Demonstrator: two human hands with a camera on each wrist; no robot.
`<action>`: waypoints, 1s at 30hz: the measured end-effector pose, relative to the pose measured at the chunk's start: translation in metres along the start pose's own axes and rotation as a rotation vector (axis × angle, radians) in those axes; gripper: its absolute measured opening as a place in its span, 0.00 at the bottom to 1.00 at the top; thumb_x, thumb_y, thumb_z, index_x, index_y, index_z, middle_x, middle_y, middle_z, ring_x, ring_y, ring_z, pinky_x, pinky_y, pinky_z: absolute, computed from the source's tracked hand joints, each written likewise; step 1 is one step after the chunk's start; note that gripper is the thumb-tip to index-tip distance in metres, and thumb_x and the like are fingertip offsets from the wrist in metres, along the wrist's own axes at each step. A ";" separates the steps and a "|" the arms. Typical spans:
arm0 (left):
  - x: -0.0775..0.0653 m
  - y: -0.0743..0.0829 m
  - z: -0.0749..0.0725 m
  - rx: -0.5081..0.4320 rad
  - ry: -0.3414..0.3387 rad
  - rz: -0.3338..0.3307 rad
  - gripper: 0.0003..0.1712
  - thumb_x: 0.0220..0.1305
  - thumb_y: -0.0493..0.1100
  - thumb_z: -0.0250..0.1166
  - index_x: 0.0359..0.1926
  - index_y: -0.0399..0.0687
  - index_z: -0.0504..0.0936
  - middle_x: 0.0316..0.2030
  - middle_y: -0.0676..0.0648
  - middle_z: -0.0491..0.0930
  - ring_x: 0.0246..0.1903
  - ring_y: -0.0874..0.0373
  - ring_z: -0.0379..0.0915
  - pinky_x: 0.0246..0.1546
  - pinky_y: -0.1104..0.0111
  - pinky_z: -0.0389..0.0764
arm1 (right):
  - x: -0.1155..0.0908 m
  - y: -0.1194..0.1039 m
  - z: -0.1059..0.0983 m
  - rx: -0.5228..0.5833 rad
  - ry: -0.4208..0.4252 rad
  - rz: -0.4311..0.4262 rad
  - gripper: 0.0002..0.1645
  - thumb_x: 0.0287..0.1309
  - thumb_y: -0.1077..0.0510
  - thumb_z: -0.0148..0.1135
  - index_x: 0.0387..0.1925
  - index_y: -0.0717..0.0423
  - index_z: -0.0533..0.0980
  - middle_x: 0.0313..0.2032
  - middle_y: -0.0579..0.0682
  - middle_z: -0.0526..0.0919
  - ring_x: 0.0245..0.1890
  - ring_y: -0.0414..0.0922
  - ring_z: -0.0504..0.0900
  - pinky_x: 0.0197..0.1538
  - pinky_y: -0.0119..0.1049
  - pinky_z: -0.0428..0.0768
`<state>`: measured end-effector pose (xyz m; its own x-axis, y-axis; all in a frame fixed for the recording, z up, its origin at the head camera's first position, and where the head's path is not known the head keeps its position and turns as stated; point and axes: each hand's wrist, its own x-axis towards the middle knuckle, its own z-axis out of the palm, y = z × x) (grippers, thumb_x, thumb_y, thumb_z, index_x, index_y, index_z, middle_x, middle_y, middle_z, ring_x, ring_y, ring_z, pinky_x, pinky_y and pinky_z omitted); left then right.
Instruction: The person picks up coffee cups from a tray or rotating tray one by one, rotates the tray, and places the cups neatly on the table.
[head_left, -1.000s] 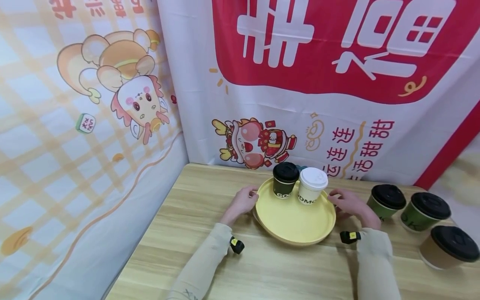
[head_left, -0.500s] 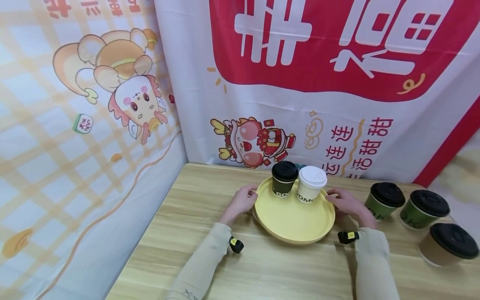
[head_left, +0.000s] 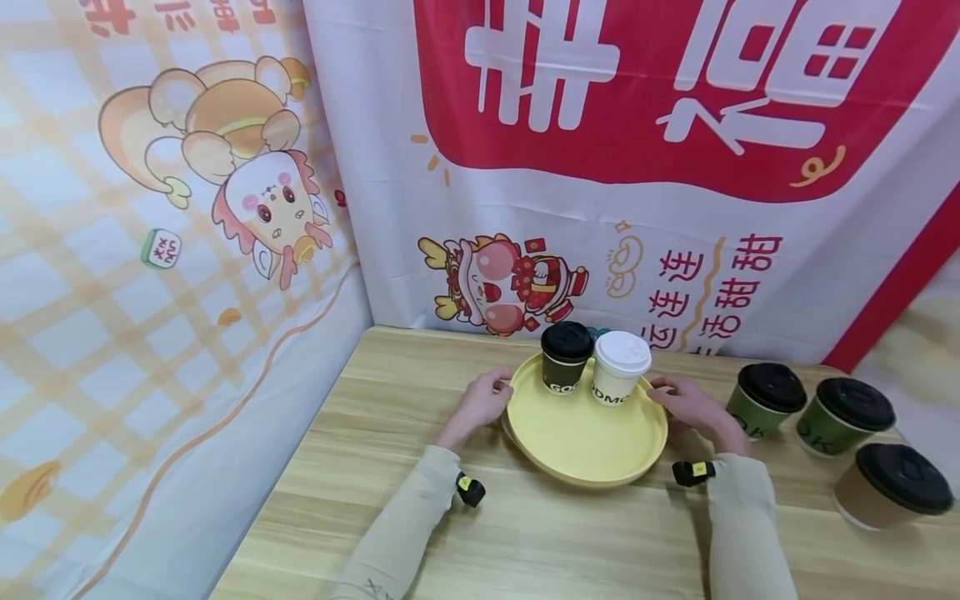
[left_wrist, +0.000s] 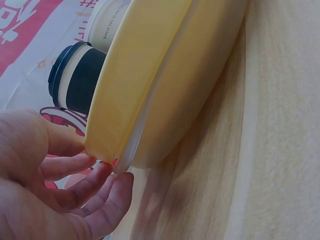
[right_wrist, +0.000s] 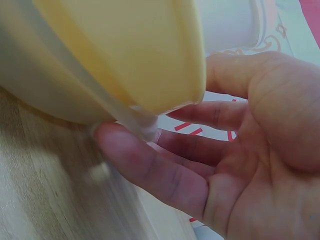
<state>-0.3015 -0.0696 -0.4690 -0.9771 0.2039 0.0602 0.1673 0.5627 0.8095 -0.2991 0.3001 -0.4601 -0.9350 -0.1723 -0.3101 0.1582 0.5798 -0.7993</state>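
Observation:
A round yellow tray (head_left: 585, 442) is held from both sides. My left hand (head_left: 482, 400) grips its left edge; in the left wrist view the thumb lies at the upper rim and the fingers (left_wrist: 102, 210) curl underneath. Opposite, my right hand (head_left: 688, 403) grips the right edge, with fingers (right_wrist: 155, 170) under the pale underside in the right wrist view. Two lidded paper cups stand upright side by side at the tray's far edge. One is a dark cup with a black lid (head_left: 567, 342), the other a white cup with a white lid (head_left: 622, 353).
On the wooden table (head_left: 555, 550), to the right of my right hand, stand two green cups with black lids (head_left: 765, 400) (head_left: 843, 417) and a brown cup with a black lid (head_left: 888, 487). A printed cloth (head_left: 390, 250) hangs behind the table and along its left side.

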 end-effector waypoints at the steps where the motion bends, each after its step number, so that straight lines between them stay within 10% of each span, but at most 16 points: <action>1: 0.000 0.000 0.000 0.001 -0.002 0.000 0.19 0.64 0.40 0.56 0.56 0.42 0.75 0.39 0.45 0.80 0.39 0.54 0.77 0.38 0.67 0.78 | 0.000 0.000 0.000 -0.005 -0.001 -0.004 0.29 0.67 0.49 0.46 0.61 0.64 0.60 0.52 0.68 0.70 0.40 0.49 0.78 0.36 0.44 0.82; 19: -0.002 0.016 -0.013 -0.016 0.046 0.066 0.19 0.65 0.44 0.55 0.55 0.45 0.75 0.46 0.47 0.78 0.45 0.55 0.75 0.49 0.64 0.76 | -0.002 0.001 -0.002 -0.008 0.004 -0.022 0.26 0.67 0.52 0.47 0.60 0.65 0.62 0.51 0.67 0.71 0.38 0.48 0.79 0.36 0.44 0.82; 30: -0.022 0.032 -0.017 0.206 -0.047 0.283 0.16 0.64 0.46 0.56 0.52 0.48 0.77 0.47 0.48 0.77 0.47 0.54 0.73 0.48 0.64 0.75 | -0.003 0.002 -0.004 0.027 0.005 0.003 0.26 0.67 0.51 0.46 0.59 0.65 0.63 0.38 0.58 0.77 0.28 0.48 0.78 0.32 0.45 0.81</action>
<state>-0.2765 -0.0698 -0.4349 -0.8819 0.4088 0.2349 0.4585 0.6275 0.6293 -0.2976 0.3048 -0.4591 -0.9360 -0.1672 -0.3098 0.1691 0.5582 -0.8123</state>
